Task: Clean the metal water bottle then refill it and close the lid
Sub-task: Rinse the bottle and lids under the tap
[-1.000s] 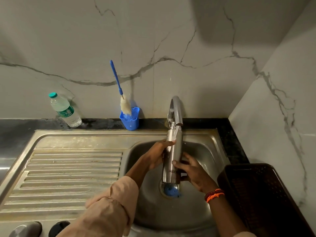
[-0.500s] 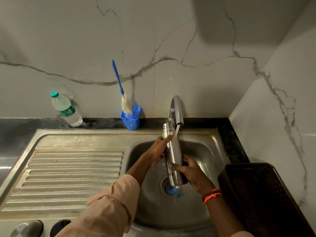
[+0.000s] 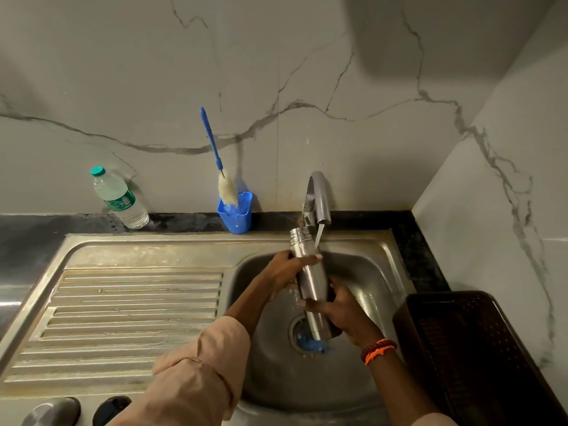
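Observation:
The metal water bottle (image 3: 311, 278) stands tilted over the sink basin (image 3: 276, 376), its open neck leaning left of the tap (image 3: 318, 195). Water runs from the tap onto the bottle's shoulder. My left hand (image 3: 287, 272) wraps round the upper body of the bottle. Lower down, my right hand (image 3: 341, 312) grips the bottle near its base. A blue object (image 3: 312, 344) lies at the drain under the bottle. At the bottom left edge a dark round cap (image 3: 109, 408) and a metal object (image 3: 52, 412) lie on the sink's front rim.
A blue bottle brush (image 3: 219, 167) stands in a blue holder (image 3: 236, 212) against the marble wall. A plastic water bottle (image 3: 118, 198) leans on the wall at the left. The ribbed drainboard (image 3: 129, 309) lies left of the basin. A dark plastic basket (image 3: 473, 348) sits on the right.
The bottle has tilted, its neck swinging left out from under the spout, so water now hits its outside. My left hand slid up toward the neck.

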